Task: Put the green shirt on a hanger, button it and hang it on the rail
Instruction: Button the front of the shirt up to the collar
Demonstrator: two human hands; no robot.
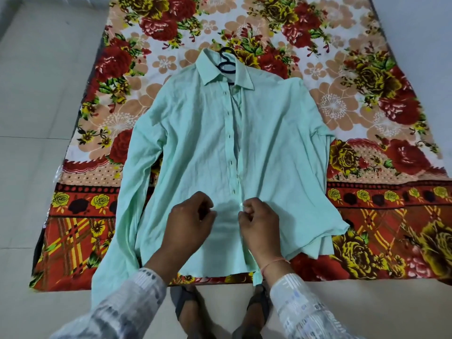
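The pale green shirt (195,143) lies flat, front up, on a flowered cloth, collar away from me. A dark hanger (226,62) sits inside it, its hook poking out of the collar. The placket runs down the middle with dark buttonholes; the upper front looks closed. My left hand (189,221) has its fingers curled on the left front panel near the hem. My right hand (259,222) pinches the placket edge low on the shirt. Both sleeves spread out to the sides. No rail is in view.
The flowered cloth (367,94) covers the pale tiled floor (36,94). My sandalled feet (188,311) stand just below the cloth's near edge. The shirt's left sleeve hangs over that edge onto the floor.
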